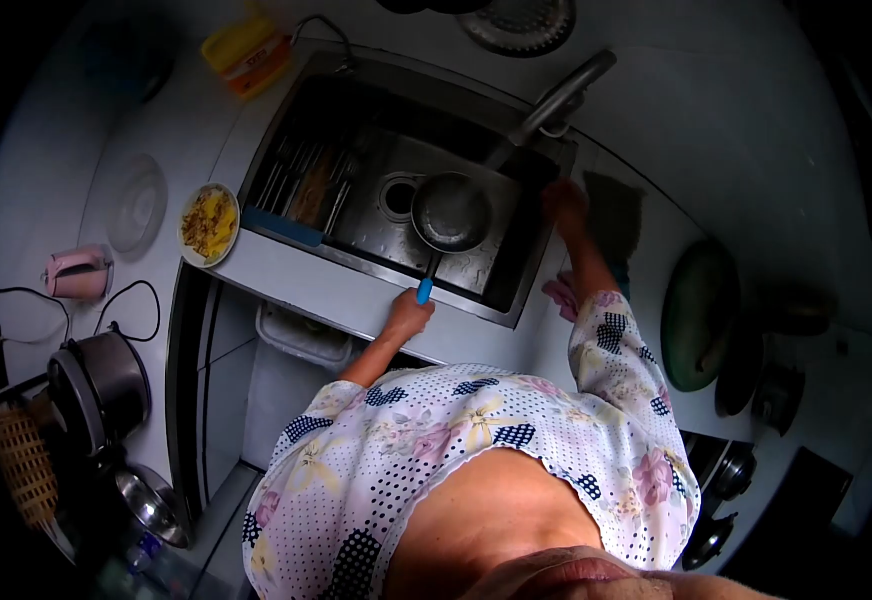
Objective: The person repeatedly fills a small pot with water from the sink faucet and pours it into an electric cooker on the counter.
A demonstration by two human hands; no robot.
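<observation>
Left hand: the left hand [408,316] is gripping the blue handle [424,290] of a small pan [450,212], fingers curled around the end of it, at the front rim of the sink [356,270].
Right hand: the right hand [566,205] is reaching to the far right edge of the sink, near the base of the tap [561,100]; whether its fingers are spread or closing on something is too dark to tell.
Pan: it is sitting level inside the sink, just right of the drain [397,195], bowl up, under the tap's spout.
Doing it well: judging from this, the pan is being held for rinsing, so the grip on the handle should be staying firm and the bowl level beneath the spout, keeping any water in the sink rather than on the counter.
Sink, left part: a rack with cutlery [306,185] is lying in it, apart from the pan.
Counter: a plate of yellow food [208,222] is resting just left of the sink, and a yellow container [246,52] is standing at the far left corner.
</observation>
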